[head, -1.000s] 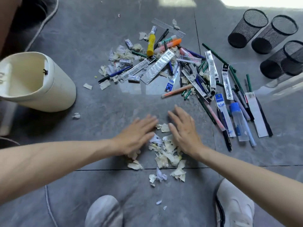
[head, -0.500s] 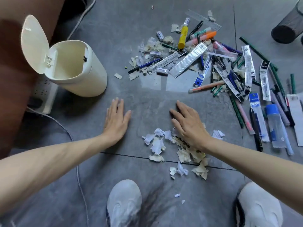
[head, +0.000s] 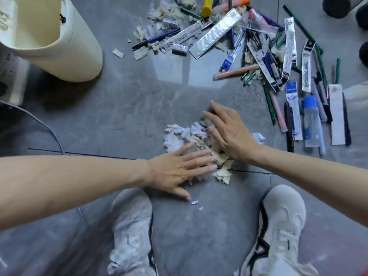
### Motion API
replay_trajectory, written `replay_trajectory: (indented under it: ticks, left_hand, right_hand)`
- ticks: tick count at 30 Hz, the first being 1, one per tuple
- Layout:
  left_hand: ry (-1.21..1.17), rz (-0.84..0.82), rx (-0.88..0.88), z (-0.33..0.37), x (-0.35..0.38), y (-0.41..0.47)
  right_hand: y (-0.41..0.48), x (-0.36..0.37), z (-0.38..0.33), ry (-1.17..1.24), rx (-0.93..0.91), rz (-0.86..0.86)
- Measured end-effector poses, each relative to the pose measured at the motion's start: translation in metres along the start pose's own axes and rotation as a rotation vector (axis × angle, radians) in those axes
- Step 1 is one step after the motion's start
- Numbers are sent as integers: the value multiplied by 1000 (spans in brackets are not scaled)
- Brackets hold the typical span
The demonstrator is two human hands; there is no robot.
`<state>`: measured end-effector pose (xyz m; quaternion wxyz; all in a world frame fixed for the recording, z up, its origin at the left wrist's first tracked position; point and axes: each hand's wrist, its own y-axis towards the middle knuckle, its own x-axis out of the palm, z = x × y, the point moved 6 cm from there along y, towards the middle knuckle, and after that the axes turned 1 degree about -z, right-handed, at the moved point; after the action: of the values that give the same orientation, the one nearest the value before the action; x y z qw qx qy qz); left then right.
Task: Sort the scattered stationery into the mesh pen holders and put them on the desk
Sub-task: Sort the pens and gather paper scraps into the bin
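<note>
- A person crouching on a grey tiled floor (head: 119,108) lays both hands flat over a small heap of torn paper scraps (head: 177,134) just ahead of a pair of white shoes (head: 278,222).
- The left hand (head: 175,170) lies palm down with fingers straight and spread. It points across to the right, and its fingertips rest on the near edge of the scraps. It grasps nothing.
- The right hand (head: 231,134) is also released, palm down with fingers straight, and covers the right side of the heap. Its fingers angle away toward the upper left, and the two hands nearly meet over the paper.
- The scattered stationery (head: 264,56) lies on the floor beyond and to the right of the hands, well apart from them. It is a loose tangle of pens, green pencils, and refill packets.
- In that tangle are a long silver packet (head: 215,32), an orange pencil (head: 235,73), and the end of a yellow marker (head: 207,7) at the top edge.
- A clear bottle with a blue cap (head: 311,120) lies at the right end of the spread, between flat packets.
- The mesh pen holders (head: 336,6) show only as dark shapes cut off at the top right corner, on the floor beyond the stationery. How they stand cannot be told.
- A cream bin (head: 65,48) sits at the upper left with its mouth toward the camera. More paper scraps are strewn between it and the stationery.
- A white power strip (head: 12,76) lies beside the bin at the left edge.
</note>
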<state>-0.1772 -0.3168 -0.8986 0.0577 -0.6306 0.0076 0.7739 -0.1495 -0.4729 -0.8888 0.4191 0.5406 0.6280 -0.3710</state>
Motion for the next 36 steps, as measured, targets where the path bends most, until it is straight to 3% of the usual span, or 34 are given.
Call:
replay_trajectory:
  ticks: [5,7,11,14,18,21,24,27,29,33,36]
  left_hand:
    - [27,45,-183,-30,-8,28]
    - [0,63,-64,-24,-15,33]
    - [-50,10,311,52,0,31]
    - [57,-21,380,73,19,32]
    - [142,66,112,22,9,41]
    - [283,98,32,-10,-2,44]
    - [257,186,-163,-32,-18,42]
    - [122,236,-359,-52,-23,28]
    - [8,260,-434,-68,-26,15]
    - [-117,229,-405,-95,-24,-11]
    - [-114,126,-400,-99,-10,-16]
  right_hand:
    - [-7,-14,20,-31,109,55]
    - [-13,-18,28,-20,187,71]
    - [-28,-21,33,-29,224,78]
    - [-36,-24,37,-39,233,65]
    - [-60,-27,45,58,456,162]
    - [-88,-18,49,129,654,200]
    - [-89,-5,43,204,695,157]
    - [-65,4,16,306,588,131]
    - [-50,4,-9,338,372,93]
    - [-70,2,-24,-17,-258,-43]
    - [-91,16,-3,-244,-318,-87]
